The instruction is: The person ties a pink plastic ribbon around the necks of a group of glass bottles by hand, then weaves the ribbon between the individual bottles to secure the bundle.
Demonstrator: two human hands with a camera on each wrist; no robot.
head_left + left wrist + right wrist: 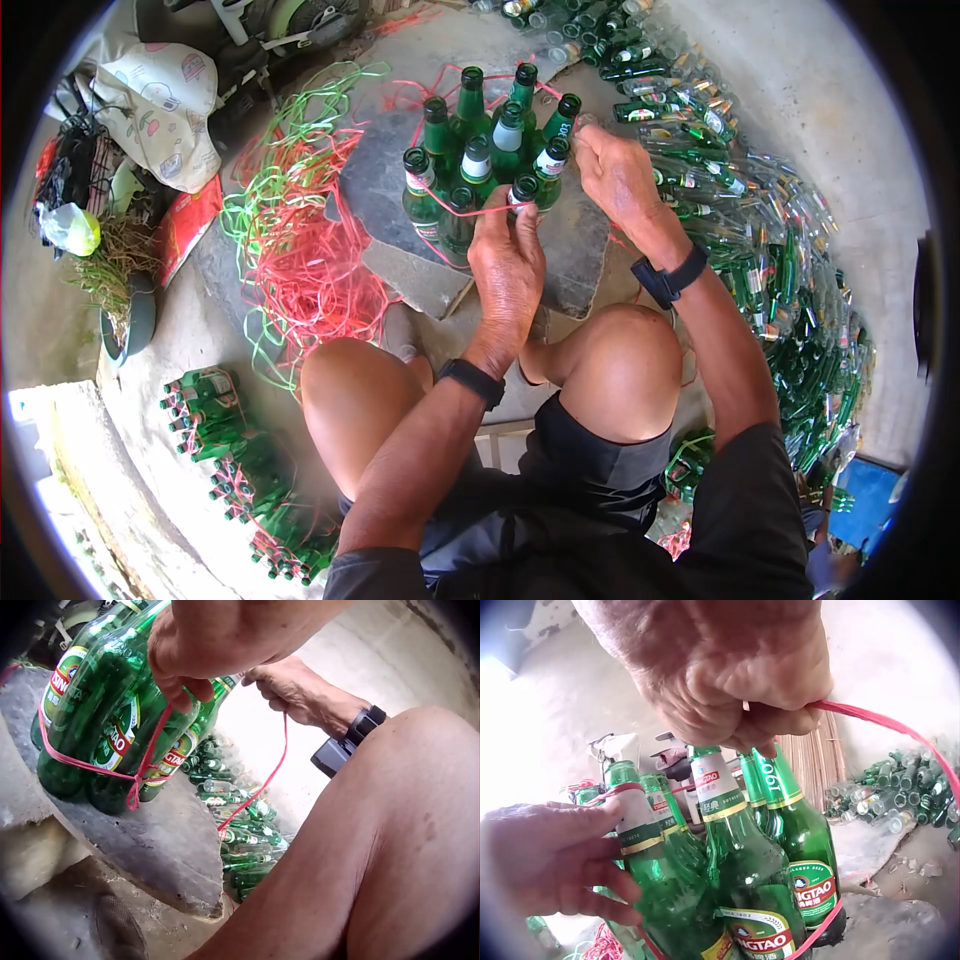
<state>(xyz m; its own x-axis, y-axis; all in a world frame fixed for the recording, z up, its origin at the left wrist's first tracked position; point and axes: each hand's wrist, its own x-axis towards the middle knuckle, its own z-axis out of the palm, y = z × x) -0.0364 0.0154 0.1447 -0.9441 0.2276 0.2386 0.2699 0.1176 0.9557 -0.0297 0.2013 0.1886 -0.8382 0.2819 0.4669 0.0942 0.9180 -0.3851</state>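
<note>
A cluster of green beer bottles (pixel 478 165) stands upright on a grey stone slab (pixel 385 225). Red plastic string (pixel 82 763) circles their lower bodies, with a knot at the side in the left wrist view. My left hand (pixel 505 265) grips the neck of the nearest bottle (pixel 523 188), its thumb pressing string against the neck in the right wrist view. To the right of the cluster, my raised right hand (pixel 622 180) pinches another length of red string (pixel 885 720); its fingers are curled, and the string trails down from it in the left wrist view.
Tangled red and green string (pixel 310 250) lies left of the slab. Many loose bottles (pixel 745 210) are heaped along the right wall. Tied bottle bundles (pixel 230 440) sit at lower left. A potted plant (pixel 125 310) and a pale bag (pixel 165 110) are farther left.
</note>
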